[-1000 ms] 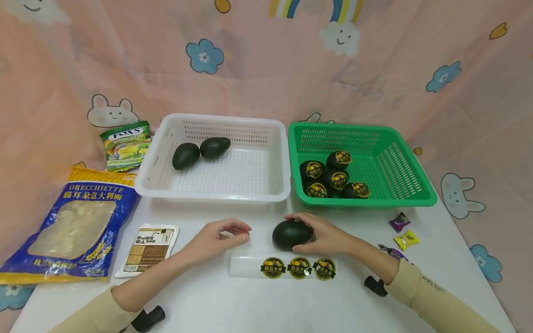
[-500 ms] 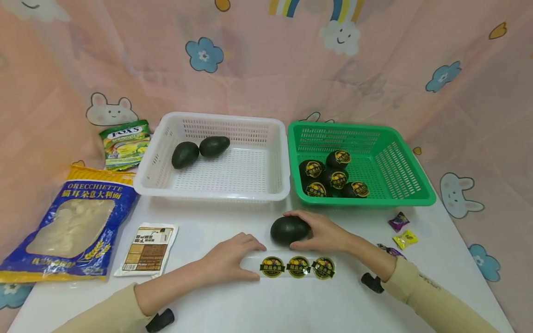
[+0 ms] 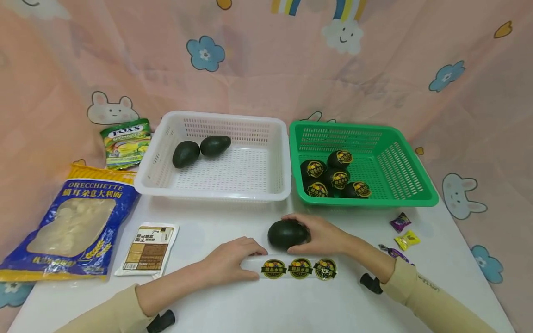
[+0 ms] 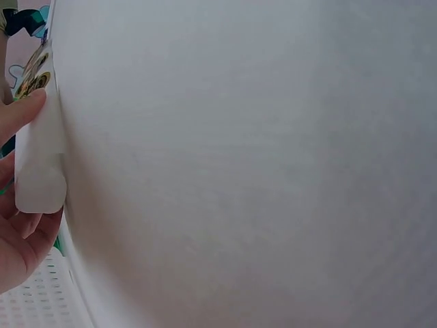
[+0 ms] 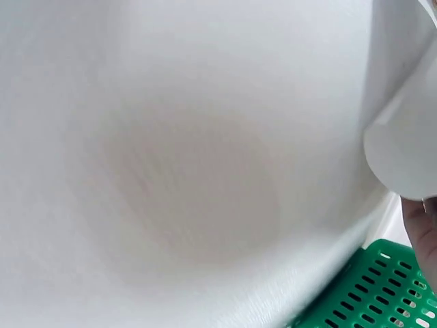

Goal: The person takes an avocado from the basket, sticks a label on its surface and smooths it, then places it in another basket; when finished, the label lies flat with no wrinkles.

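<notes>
In the head view, my right hand (image 3: 322,235) grips the right end of a dark green avocado (image 3: 283,234) on the white table. In front of it lies a curved, pale strip of round black-and-gold stickers (image 3: 300,268). My left hand (image 3: 230,262) holds the strip's left end, thumb on the near edge and fingers on the far one. The left wrist view shows that thumb against the white backing (image 4: 41,164). A white basket (image 3: 233,192) holds two plain avocados (image 3: 186,154). Several stickered avocados (image 3: 336,178) sit in a green basket (image 3: 399,202).
On the left lie an orecchiette bag (image 3: 72,226), a green Fox's candy bag (image 3: 127,143) and a small brown-and-white packet (image 3: 147,249). Wrapped candies (image 3: 407,240) lie at the right. A pink printed cloth (image 3: 266,69) hangs behind the baskets.
My left hand has moved right and toward me, from above the table onto the sticker strip's left end. My right hand has shifted slightly left with the avocado.
</notes>
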